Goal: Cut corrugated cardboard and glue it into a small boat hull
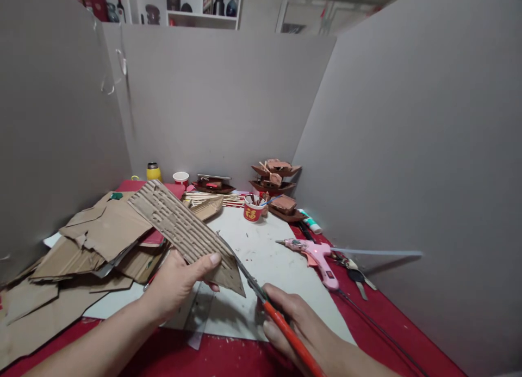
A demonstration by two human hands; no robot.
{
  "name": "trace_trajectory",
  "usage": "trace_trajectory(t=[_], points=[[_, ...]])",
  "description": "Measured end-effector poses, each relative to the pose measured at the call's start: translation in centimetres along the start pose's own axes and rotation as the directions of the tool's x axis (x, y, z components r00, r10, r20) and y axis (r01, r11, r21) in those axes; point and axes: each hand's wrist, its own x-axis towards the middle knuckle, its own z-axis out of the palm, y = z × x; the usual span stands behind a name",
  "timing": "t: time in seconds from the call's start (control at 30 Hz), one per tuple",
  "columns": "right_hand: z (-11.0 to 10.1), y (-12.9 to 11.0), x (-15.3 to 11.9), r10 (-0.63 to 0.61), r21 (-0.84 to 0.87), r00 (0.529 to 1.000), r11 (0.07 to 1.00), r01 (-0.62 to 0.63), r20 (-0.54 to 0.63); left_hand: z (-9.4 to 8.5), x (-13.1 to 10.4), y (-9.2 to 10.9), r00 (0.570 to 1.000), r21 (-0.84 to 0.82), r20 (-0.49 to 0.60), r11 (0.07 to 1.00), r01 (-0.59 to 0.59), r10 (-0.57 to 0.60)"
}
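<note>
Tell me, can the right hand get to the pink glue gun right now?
Probably yes: nothing seems to stand between the right hand and the pink glue gun, but it holds the orange-handled cutters, so it would need freeing first.

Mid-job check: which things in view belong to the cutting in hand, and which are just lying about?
In the work:
corrugated cardboard piece, in the left hand
orange-handled scissors, in the right hand, blades at the piece's edge
cardboard pile, probably stock

Apparently just lying about:
pink glue gun
keys
yellow container
white-and-teal tube
boat models
</note>
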Motion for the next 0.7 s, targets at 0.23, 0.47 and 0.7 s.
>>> trace_trajectory(t=[0.23,0.47,0.7], points=[[0.5,0.6,-0.1,-0.063,0.112,0.998,0.992,0.064,-0.013,0.0,-0.3,-0.5,1.0,-0.029,0.022,1.0,0.0,0.001],[0.9,1.1,0.0,-0.053,0.145,0.998,0.988,0.056,-0.028,-0.3,-0.4,-0.5,0.999,-0.082,0.037,0.997,-0.012,0.015],[0.9,1.5,-1.0,-0.015,0.006,0.972,1.0,0.017,-0.233,-0.2,-0.7,-0.4,0.999,-0.079,0.033,0.997,-0.02,0.023]])
